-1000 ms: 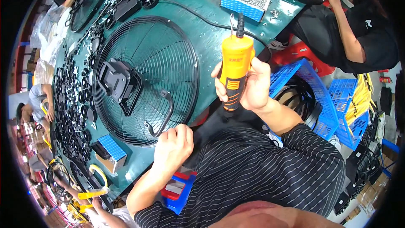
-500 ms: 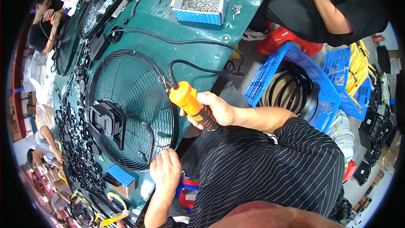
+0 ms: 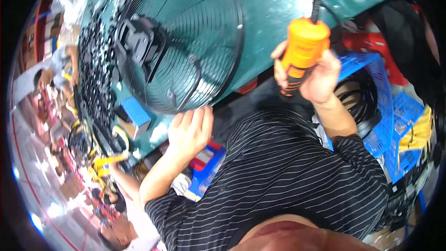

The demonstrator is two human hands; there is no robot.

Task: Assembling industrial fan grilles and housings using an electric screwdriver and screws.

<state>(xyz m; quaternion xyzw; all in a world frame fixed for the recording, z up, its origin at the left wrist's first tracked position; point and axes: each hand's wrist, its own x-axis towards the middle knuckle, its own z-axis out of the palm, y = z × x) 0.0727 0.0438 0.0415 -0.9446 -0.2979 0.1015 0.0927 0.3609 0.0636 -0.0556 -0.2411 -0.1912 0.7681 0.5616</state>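
Note:
My right hand (image 3: 320, 76) is wrapped round an orange and black electric screwdriver (image 3: 306, 42), lifted above the table's edge. Its black cord leaves from the top end; its bit is out of sight. Closed at the near rim of a round black wire fan guard (image 3: 211, 51) is my left hand (image 3: 190, 130), its fingertips hidden at the wire. The guard lies on the green table (image 3: 265, 18). A black motor bracket (image 3: 141, 42) sits at its left side, and a curved black handle (image 3: 195, 79) rests across the wires nearer to me.
Many small black parts (image 3: 95, 60) lie along the table's left. A small blue and white box (image 3: 134, 114) stands near the front edge. Blue plastic crates (image 3: 381, 107) are at the right, one holding black rings. Other people (image 3: 123, 225) sit at the left.
The view has swung, so the guard appears higher. My right hand has carried the electric screwdriver right, away from the guard. My left hand stays at the guard's near rim.

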